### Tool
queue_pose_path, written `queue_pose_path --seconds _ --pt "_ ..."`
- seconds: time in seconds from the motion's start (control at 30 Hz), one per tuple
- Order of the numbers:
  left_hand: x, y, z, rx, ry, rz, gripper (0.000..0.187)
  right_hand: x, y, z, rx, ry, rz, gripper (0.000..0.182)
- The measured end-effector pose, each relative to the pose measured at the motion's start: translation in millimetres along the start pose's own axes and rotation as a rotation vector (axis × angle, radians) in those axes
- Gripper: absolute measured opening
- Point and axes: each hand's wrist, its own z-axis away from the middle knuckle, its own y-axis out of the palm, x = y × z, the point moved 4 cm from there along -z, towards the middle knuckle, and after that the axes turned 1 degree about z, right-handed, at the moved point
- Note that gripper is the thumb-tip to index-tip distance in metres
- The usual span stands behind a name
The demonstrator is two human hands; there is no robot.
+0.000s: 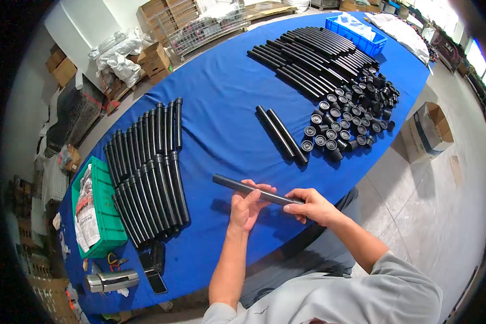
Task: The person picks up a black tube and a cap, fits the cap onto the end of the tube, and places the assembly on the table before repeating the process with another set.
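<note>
A straight black tube (272,196) is held across my front, above the near edge of the blue-covered table. My left hand (245,209) is closed around its middle, thumb on top. Near the tube's right end, my right hand (313,206) grips it between thumb and fingers, and that end is partly hidden by the fingers. The left end sticks out past my left hand. Beyond my hands, two loose black tubes (275,134) lie side by side. A spread of black round caps (332,135) lies to their right, some showing ringed faces.
Two rows of capped black tubes (159,189) lie on the left. More plain tubes (302,56) are stacked at the back, near a blue crate (373,47). A green crate (113,208), a metal cylinder (113,281) and a phone (157,283) sit front left. A cardboard box (424,137) stands on the floor.
</note>
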Motion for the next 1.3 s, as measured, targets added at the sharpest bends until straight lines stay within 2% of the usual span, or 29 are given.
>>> queue_pose_path --seconds 0.1,0.13,0.23,0.27,0.3,0.37,0.4,0.5,0.53,0.57,0.6,0.63,0.73,0.83,0.87,0.97,1.0,1.1,1.13,1.23,1.27,1.3 --pt "0 3 -1 -0.034 -0.004 0.009 0.024 13 1 8 -0.325 -0.623 0.591 0.037" --pt "1 2 -1 -0.048 -0.008 0.010 0.024 15 5 10 -0.413 -0.745 0.769 0.040" --pt "-1 -6 -1 0.017 0.003 0.012 0.023 22 5 11 -0.217 -0.479 0.527 0.040" --pt "-2 -3 0 0.049 0.000 0.019 0.022 10 4 6 -0.040 -0.085 0.120 0.039" --pt "-2 -1 1 0.024 -0.004 0.018 0.022 10 2 7 -0.055 -0.084 0.143 0.039" --pt "-1 6 1 -0.019 -0.006 0.016 0.022 11 -2 7 -0.088 -0.087 0.196 0.039" --pt "0 6 0 -0.030 -0.008 0.011 0.022 22 -1 12 -0.226 -0.368 0.451 0.038" --pt "1 -1 0 -0.032 -0.010 -0.004 0.022 17 7 10 -0.375 -0.732 0.784 0.039" --pt "0 -5 1 -0.003 -0.006 -0.008 0.021 18 5 11 -0.267 -0.633 0.667 0.039" --pt "-2 -4 0 0.026 -0.002 -0.013 0.021 30 7 17 -0.087 -0.178 0.452 0.039" --pt "-2 -2 -1 0.085 -0.001 -0.011 0.020 22 3 14 -0.008 -0.069 0.273 0.039" --pt "0 -3 -1 0.048 -0.002 -0.016 0.020 11 1 8 0.074 0.039 0.089 0.038" --pt "1 4 0 -0.039 -0.021 -0.021 0.021 12 -1 6 -0.233 -0.552 0.528 0.039" --pt "1 -3 -1 -0.033 0.004 -0.050 0.021 15 8 12 -0.355 -0.682 0.772 0.038" --pt "2 -4 -1 -0.010 0.006 -0.034 0.021 17 8 13 -0.297 -0.664 0.711 0.038" --pt "1 -3 1 0.012 0.004 -0.010 0.021 8 2 10 0.084 0.044 0.046 0.038" --pt "1 2 1 -0.007 0.001 -0.015 0.021 0 -1 4 0.071 -0.019 0.050 0.039" --pt "1 1 -1 -0.032 -0.001 -0.028 0.022 11 2 9 -0.388 -0.865 0.771 0.040" --pt "2 -1 -1 -0.036 -0.001 -0.032 0.022 8 6 10 -0.474 -0.919 0.864 0.041" --pt "-1 -4 1 0.042 0.002 0.021 0.022 15 8 16 -0.127 -0.265 0.336 0.038" --pt "-1 -4 1 0.035 -0.004 0.011 0.021 5 7 9 0.032 -0.074 0.061 0.040" --pt "0 -3 2 0.030 -0.009 0.001 0.021 3 5 9 0.011 -0.086 0.095 0.040"
